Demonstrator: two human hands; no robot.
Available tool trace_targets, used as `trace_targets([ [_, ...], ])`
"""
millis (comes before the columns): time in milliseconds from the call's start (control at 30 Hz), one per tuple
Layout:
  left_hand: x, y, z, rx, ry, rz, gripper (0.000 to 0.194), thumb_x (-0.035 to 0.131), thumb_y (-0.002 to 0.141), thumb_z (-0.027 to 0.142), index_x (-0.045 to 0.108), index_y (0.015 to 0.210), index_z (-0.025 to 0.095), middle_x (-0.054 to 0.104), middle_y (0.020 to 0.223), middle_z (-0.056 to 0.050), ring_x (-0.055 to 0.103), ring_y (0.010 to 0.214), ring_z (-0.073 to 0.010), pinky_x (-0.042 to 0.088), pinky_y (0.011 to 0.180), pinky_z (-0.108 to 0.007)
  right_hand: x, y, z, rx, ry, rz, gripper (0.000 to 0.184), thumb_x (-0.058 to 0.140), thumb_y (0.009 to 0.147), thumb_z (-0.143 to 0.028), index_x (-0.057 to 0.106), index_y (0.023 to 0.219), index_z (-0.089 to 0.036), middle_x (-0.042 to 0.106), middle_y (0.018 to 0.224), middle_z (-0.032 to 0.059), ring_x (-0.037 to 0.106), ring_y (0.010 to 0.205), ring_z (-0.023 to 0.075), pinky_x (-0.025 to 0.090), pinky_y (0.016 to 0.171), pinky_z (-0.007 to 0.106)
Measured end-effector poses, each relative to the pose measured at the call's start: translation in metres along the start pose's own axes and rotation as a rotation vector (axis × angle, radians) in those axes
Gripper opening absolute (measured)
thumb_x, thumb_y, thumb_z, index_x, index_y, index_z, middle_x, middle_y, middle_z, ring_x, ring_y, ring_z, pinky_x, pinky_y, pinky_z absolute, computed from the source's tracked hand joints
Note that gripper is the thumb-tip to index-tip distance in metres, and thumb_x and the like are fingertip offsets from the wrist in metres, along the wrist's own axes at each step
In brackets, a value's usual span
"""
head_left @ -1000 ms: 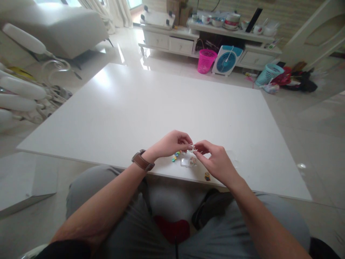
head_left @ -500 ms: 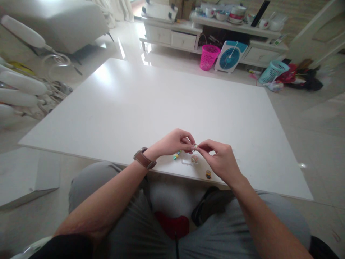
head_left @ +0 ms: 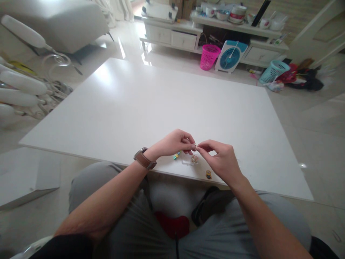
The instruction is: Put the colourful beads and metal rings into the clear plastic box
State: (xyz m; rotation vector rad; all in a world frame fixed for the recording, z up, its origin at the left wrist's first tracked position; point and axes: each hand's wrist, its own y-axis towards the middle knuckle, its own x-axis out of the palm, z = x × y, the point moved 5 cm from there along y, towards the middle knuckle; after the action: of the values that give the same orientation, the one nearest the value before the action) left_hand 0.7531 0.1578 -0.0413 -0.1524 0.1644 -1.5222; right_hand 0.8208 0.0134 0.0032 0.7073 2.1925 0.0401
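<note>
Here, just beyond the clear box (head_left: pixel 185 162) on the table (head_left: pixel 161 97), the left hand (head_left: pixel 181 141) and right hand (head_left: pixel 221 157) both pinch a pale piece (head_left: pixel 196 145), fingers nearly closed, its shape too small to tell. A colourful trinket (head_left: pixel 176 155) lies left of the box, a yellow figure (head_left: pixel 208 175) to its near right.

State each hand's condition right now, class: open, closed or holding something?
Left hand: closed, pinching a small pale item, its exact shape hard to tell.
Right hand: closed, pinching the same small pale item.
</note>
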Motion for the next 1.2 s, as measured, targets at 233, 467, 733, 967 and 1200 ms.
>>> trace_targets([
  [233,0.001,0.0,0.003,0.003,0.032,0.0,0.014,0.073,0.084,0.025,0.071,0.085,0.011,0.075,0.075,-0.006,0.069,0.067,-0.0107,0.057,0.065,-0.021,0.002,0.0,-0.002,0.022,-0.006,-0.034,0.01,0.063,0.091,-0.023,0.072,0.089,-0.021,0.075,0.083,0.0019,0.069,0.074,0.0173,0.053,0.07,0.029],
  [467,0.001,0.0,0.002,-0.02,0.011,-0.008,0.015,0.072,0.085,0.025,0.071,0.086,0.01,0.076,0.078,-0.007,0.07,0.068,-0.0111,0.057,0.067,-0.023,0.003,0.0,-0.001,0.007,-0.008,-0.048,0.01,0.063,0.091,-0.021,0.073,0.09,-0.021,0.075,0.085,0.0016,0.069,0.076,0.0171,0.052,0.07,0.028],
  [733,0.0,0.001,-0.004,-0.005,-0.018,-0.012,0.021,0.074,0.083,0.03,0.068,0.088,0.01,0.076,0.077,-0.008,0.072,0.068,-0.013,0.059,0.067,-0.024,0.003,0.0,0.0,0.007,-0.012,-0.036,0.011,0.064,0.091,-0.02,0.074,0.092,-0.022,0.076,0.085,0.001,0.07,0.076,0.0169,0.052,0.072,0.028],
  [967,0.001,0.002,-0.008,0.009,-0.035,-0.034,0.03,0.075,0.081,0.039,0.065,0.088,0.011,0.076,0.076,-0.01,0.073,0.07,-0.015,0.059,0.067,-0.026,0.002,-0.002,-0.001,0.007,-0.01,-0.047,0.011,0.063,0.092,-0.021,0.074,0.093,-0.023,0.077,0.086,0.0005,0.07,0.075,0.0173,0.053,0.072,0.028],
  [1200,0.0,0.006,-0.007,0.008,-0.062,-0.024,0.028,0.079,0.078,0.035,0.064,0.083,0.012,0.074,0.071,-0.007,0.071,0.067,-0.0135,0.057,0.065,-0.025,0.002,-0.001,0.006,0.017,-0.043,-0.044,0.013,0.062,0.092,-0.027,0.075,0.094,-0.025,0.077,0.088,0.0014,0.072,0.074,0.0202,0.054,0.07,0.032],
])
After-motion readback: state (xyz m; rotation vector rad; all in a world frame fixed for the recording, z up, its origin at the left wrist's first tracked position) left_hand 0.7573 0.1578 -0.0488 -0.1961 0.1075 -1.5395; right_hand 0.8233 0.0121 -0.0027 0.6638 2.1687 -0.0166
